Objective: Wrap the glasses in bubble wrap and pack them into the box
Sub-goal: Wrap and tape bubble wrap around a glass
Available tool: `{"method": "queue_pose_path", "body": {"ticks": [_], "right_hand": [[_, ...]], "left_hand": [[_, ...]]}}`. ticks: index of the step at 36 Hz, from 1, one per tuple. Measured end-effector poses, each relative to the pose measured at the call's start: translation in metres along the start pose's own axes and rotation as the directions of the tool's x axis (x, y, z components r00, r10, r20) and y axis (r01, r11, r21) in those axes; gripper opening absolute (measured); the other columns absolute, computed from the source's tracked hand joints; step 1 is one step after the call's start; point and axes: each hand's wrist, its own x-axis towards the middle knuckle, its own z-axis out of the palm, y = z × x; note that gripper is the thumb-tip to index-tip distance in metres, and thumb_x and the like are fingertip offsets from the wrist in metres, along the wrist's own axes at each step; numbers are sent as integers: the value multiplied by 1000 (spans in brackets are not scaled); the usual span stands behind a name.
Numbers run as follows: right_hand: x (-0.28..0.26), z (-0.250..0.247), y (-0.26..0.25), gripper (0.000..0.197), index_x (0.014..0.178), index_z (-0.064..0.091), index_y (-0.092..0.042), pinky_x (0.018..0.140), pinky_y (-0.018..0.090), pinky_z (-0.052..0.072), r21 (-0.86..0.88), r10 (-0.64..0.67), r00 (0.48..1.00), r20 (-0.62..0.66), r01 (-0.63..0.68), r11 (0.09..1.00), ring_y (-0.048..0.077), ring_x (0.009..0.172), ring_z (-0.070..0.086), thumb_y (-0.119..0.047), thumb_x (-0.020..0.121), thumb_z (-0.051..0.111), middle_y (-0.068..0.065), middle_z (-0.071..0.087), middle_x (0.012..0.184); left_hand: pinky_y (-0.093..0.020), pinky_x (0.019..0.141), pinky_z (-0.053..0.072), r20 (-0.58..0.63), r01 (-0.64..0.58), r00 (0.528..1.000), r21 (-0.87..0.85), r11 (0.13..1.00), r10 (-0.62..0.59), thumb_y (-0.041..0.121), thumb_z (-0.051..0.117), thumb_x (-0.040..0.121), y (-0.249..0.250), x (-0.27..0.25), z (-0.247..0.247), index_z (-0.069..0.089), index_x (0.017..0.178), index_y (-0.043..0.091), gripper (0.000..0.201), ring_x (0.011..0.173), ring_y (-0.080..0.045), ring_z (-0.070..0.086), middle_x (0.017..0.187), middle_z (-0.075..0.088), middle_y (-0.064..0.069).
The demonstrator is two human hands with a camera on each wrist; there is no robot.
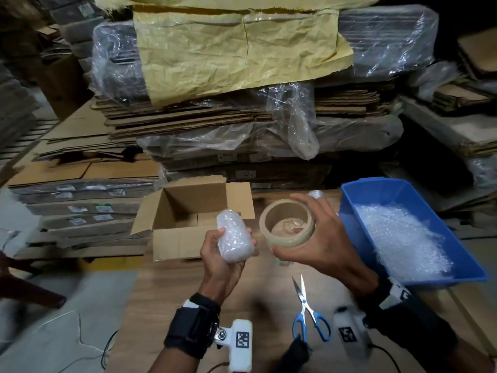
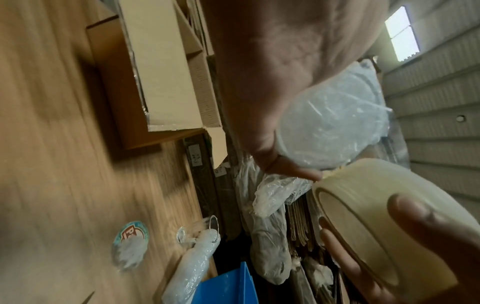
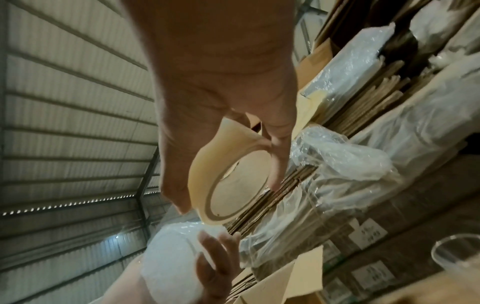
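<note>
Now up off the counter and into play: left hand curled round a bubble-wrapped glass, bundle raised and tilted, thumb side clamped across the wrap, probably to stop the loose edge springing open. Right hand spread over a roll of brown packing tape, fingers on the far rim and thumb on the near one, held just beside the bundle, almost touching it. Looks like a hunt for the tape's free end, ready to seal the wrap. Open cardboard box parked straight ahead, flaps up, right behind the bundle, so only a short drop once taped; nothing visible on the stretch of box floor that shows. Blue bin of bubble wrap off to the right, within easy reach for the next piece. Scissors lying blades-parted below the right hand, handy for cutting tape. Over in the left wrist view, a bare glass lying on the counter by the bin, blurred, apparently yet to be wrapped. Wrapping stage judged nearly done for this one; sealing and packing to come.
</note>
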Motion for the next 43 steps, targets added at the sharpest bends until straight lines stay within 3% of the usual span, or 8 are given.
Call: {"method": "queue_pose_path", "body": {"ticks": [6,11,16,22,26,33,39,43], "right_hand": [[6,-4,-9,110,147,49,-22,100,9,38,-47,-141,990,-17,140,989,4,114,54,-53,51,94,-3,54,125],[6,-1,-20,107,146,48,-22,103,19,43,15,-165,985,-44,166,986,5,120,53,-61,55,88,-5,55,131],[7,-2,-23,118,153,33,-37,107,32,45,75,-71,997,33,69,995,7,126,50,-67,55,90,-16,50,138],[8,-7,-4,104,155,28,-37,107,53,48,362,-74,928,365,-68,930,24,133,54,-22,73,90,-3,49,148],[9,-13,0,109,151,38,-30,108,48,49,362,-114,934,339,-18,932,25,131,55,-23,62,101,2,53,142],[1,-17,-11,110,141,47,-28,104,35,49,117,-270,945,187,251,961,19,125,54,-33,47,103,-1,49,134],[-10,-12,-29,104,142,49,-17,103,21,44,53,-516,843,154,514,856,12,130,48,-27,52,100,12,43,129],[-11,-21,-48,105,142,47,-15,108,23,41,29,-598,784,166,602,798,16,134,45,-28,53,99,17,43,129]], "left_hand": [[-40,59,53,141,146,976,133,980,-164,29,54,76,5,-1,6,54,132,3,62,79,-33,64,97,63,-20],[-38,52,53,235,177,946,203,963,-223,38,83,61,10,-2,7,51,132,2,86,72,-32,62,92,64,-21],[-35,50,53,197,167,953,296,941,-231,49,52,96,7,-2,1,52,140,8,60,74,-29,61,97,67,-18],[-40,60,50,236,111,954,301,947,-186,33,54,87,13,-10,-5,53,145,18,60,83,-37,62,113,62,-22],[-50,69,58,247,98,956,239,966,-158,24,64,76,11,-14,-3,53,142,19,67,92,-38,68,125,64,-20],[-39,54,53,63,-70,997,388,919,49,33,55,81,3,-9,-5,60,122,27,42,82,-37,65,128,55,-28],[-35,47,49,19,-116,992,518,848,124,35,52,80,2,-4,-4,57,119,21,42,74,-30,68,108,62,-18],[-36,54,58,0,-151,975,734,662,222,42,51,90,-6,-4,-12,50,124,32,36,89,-24,69,116,61,-9]]}}
